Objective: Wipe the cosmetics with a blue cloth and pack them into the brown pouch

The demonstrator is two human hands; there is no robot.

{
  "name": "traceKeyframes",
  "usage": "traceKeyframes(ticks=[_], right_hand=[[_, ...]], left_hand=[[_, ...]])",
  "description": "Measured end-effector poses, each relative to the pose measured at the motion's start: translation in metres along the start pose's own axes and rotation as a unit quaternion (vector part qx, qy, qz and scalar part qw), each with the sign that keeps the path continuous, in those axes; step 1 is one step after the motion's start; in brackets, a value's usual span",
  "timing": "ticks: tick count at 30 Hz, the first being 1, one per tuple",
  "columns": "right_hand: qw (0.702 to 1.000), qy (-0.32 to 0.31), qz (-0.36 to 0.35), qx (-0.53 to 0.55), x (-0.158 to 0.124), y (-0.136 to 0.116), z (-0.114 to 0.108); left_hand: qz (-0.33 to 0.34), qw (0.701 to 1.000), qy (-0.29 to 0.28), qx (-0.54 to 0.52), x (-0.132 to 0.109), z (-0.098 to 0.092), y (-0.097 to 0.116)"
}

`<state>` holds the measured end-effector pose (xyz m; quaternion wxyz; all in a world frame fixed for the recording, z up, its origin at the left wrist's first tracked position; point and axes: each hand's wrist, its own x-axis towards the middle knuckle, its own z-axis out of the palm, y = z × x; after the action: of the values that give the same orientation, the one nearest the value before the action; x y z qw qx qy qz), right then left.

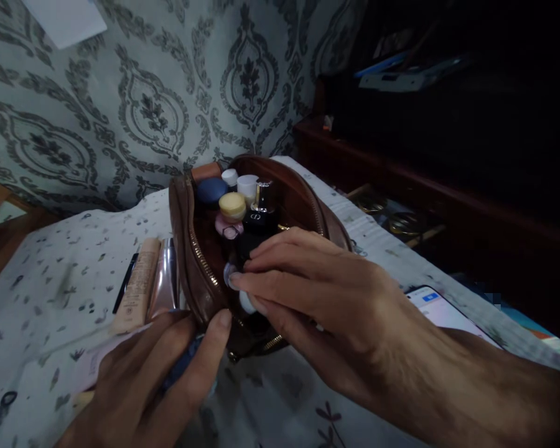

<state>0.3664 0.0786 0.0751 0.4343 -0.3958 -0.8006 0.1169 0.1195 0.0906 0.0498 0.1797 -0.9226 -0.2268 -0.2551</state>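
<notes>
phone (432,303) is lying screen-lit on printed cloth (93,249) | damask wallpaper (205,68) is filling background | white paper (70,22) is showing upper left | open drawer (427,237) is holding gold-coloured round items (405,223)

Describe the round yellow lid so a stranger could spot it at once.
Find the open brown bag. Inside, beyond the right hand, the yellow lid sits beside a blue lid. Its colour sets it apart from the blue and the white lids.

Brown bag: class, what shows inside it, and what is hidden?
Inside the brown bag: a blue lid, a yellow lid, white caps, a shiny cap and a black item, among others. What lies under the right hand cannot be seen.
</notes>
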Motion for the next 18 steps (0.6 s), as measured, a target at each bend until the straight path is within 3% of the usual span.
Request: traceKeyframes(ticks=[7,18], right_hand=[[1.0,0.005,0.022,0.016,-0.003,0.0,-0.004],[0.994,0.094,0.046,-0.009,-0.017,-0.022,-0.015]], left_hand=[[0.03,0.999,-0.036,0.024,0.003,-0.001,-0.005],[0.027,1.0,0.006,-0.002,-0.01,-0.011,0.003]])
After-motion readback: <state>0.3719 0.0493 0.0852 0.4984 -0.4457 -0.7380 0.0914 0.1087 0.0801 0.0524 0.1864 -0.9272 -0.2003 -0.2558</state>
